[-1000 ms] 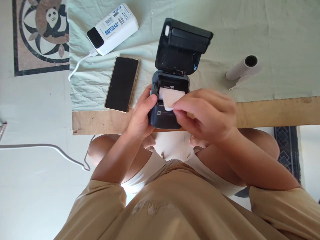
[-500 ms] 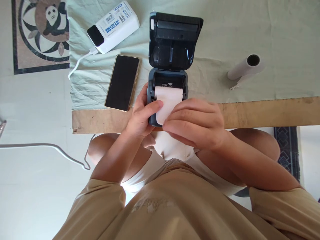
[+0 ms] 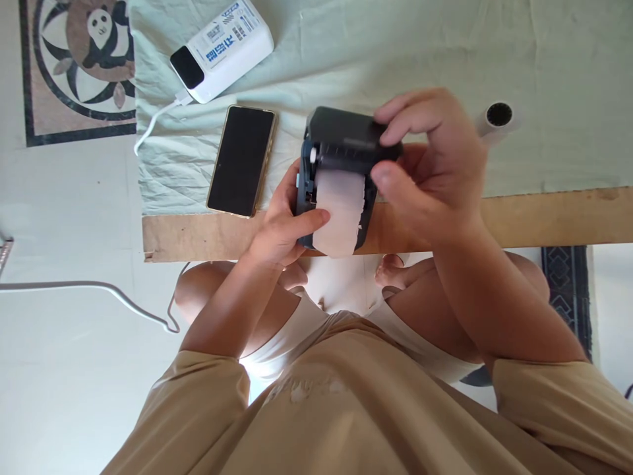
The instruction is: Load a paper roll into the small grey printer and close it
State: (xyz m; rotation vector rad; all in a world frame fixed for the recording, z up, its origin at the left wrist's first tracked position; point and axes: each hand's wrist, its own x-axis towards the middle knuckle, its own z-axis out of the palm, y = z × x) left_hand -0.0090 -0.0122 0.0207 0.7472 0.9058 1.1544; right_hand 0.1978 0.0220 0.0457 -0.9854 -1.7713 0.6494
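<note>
A small dark portable printer [image 3: 341, 135] sits at the near edge of the table, its lid lowered almost flat. A strip of white paper [image 3: 337, 211] hangs out over its front. My left hand [image 3: 284, 221] grips the printer's left side, thumb pressing the paper strip down. My right hand [image 3: 432, 168] is on the lid, fingers over its top and thumb at the right front corner.
A black phone [image 3: 241, 160] lies left of the printer. A white power bank [image 3: 220, 49] with a white cable [image 3: 153, 122] is at the back left. A white paper roll [image 3: 496, 117] lies behind my right hand. Pale green cloth [image 3: 544, 66] covers the wooden table [image 3: 544, 218].
The paper was pulled out over the printer's front. My right hand left the paper, went up to the open lid and swung it down nearly shut. My left hand stayed on the printer.
</note>
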